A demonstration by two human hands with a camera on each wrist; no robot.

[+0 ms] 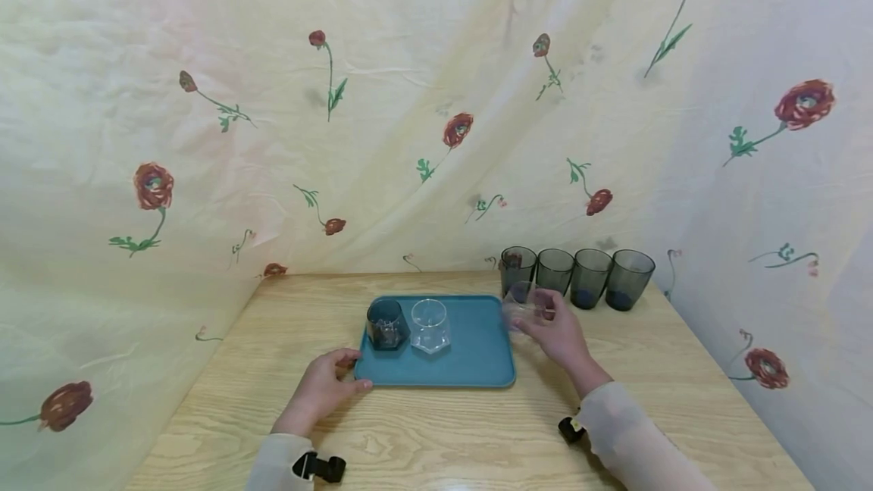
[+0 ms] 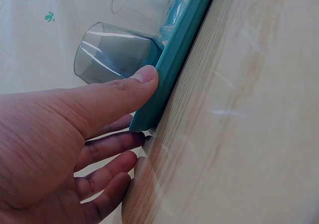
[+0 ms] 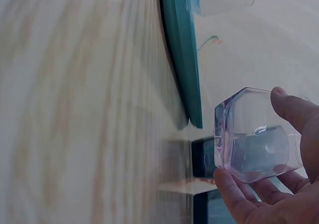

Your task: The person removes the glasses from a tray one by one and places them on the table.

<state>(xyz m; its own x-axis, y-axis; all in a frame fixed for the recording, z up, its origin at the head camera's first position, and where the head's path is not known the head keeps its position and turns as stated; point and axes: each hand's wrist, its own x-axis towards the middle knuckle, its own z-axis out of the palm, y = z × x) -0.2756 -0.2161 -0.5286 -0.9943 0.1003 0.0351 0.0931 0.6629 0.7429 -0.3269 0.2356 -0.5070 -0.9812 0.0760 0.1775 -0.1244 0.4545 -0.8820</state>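
My right hand (image 1: 555, 328) grips a clear, faintly pink glass (image 3: 256, 134) with a faceted base, thumb on one side and fingers on the other. It holds this glass off the table by the back right corner of a blue tray (image 1: 474, 377). At the tray's front left corner, my left hand (image 1: 327, 383) pinches the rim, the thumb (image 2: 145, 74) lying on the edge. On the tray stand a dark grey faceted glass (image 1: 387, 324) at the left and a clear faceted glass (image 1: 430, 326) beside it.
Several tall dark grey tumblers (image 1: 630, 279) stand upright in a row at the back right, close behind my right hand. The tray lies on a light wooden table (image 1: 423, 430). A flowered cloth (image 1: 389, 150) hangs behind and along the sides.
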